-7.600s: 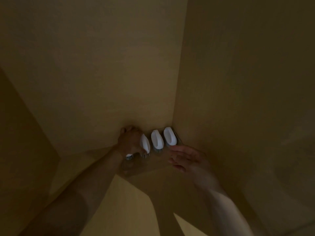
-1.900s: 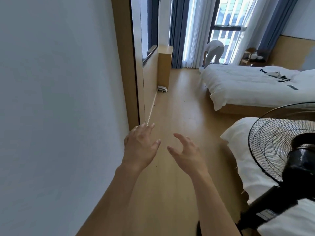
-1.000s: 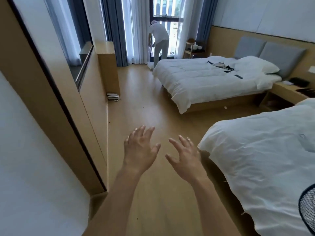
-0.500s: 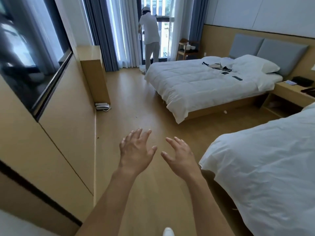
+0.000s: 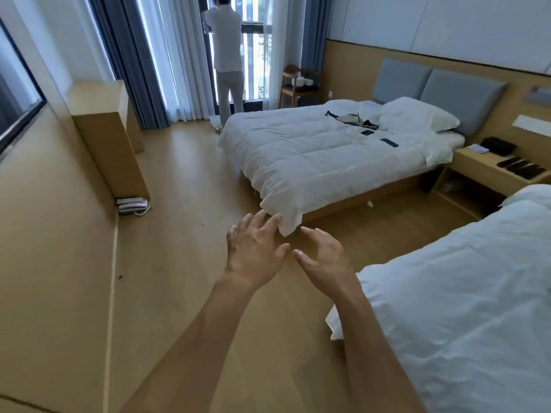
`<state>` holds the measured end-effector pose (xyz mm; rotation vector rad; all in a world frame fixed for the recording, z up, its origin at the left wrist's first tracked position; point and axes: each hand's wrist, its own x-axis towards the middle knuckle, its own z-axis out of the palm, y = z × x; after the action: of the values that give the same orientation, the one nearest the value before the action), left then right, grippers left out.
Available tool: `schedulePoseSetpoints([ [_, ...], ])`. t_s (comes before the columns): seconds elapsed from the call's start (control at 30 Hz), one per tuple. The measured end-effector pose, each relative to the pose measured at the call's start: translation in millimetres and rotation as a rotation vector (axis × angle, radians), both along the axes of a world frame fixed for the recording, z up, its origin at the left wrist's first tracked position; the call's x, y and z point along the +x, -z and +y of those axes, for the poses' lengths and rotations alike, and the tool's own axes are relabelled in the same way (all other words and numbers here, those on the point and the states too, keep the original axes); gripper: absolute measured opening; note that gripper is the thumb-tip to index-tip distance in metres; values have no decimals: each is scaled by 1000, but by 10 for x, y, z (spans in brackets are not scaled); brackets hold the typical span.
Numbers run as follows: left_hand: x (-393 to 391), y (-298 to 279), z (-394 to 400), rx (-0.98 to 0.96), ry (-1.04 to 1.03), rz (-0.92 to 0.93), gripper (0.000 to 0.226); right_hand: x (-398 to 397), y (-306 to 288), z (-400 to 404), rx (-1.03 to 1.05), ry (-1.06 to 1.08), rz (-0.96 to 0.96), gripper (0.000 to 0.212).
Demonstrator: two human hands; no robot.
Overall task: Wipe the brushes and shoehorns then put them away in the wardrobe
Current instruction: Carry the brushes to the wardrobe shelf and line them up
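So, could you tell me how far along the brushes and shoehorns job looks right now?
Done: cannot be confirmed, since no brush, shoehorn or wardrobe is in view. In hand: nothing; the left hand and right hand are both open and empty, held out over the wooden floor between the two beds. Left: possibly the dark flat items on the nightstand, though they are too small to identify.

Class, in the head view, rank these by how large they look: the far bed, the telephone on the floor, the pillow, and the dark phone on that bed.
1. far bed
2. pillow
3. telephone
4. dark phone

The telephone lies nearer the camera, so its true size against the pillow is unsure.
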<state>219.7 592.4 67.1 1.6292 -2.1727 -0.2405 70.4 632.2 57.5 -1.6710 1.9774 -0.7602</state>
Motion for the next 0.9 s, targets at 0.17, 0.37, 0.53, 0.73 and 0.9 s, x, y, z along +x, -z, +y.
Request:
schedulePoseSetpoints([
  [0.17, -502, 108, -779, 16, 141, 16, 63, -444, 61, -584, -8, 133, 18, 57],
  [0.37, -994, 149, -1877, 43, 307, 40, 64, -835, 84, -1439, -13, 289, 38, 56],
  [0.53, -1255, 74, -2862, 74, 437, 39, 63, -1025, 4, -2215, -10, 431, 15, 55],
  [0.73, -1590, 64, -3684, 107, 545, 20, 64, -1246, 37, -2894, 1, 567, 22, 55],
  [0.9, -1951, 160, -4190, 118, 601, 1, 64, -1534, 178, -3356, 16, 633, 15, 56],
])
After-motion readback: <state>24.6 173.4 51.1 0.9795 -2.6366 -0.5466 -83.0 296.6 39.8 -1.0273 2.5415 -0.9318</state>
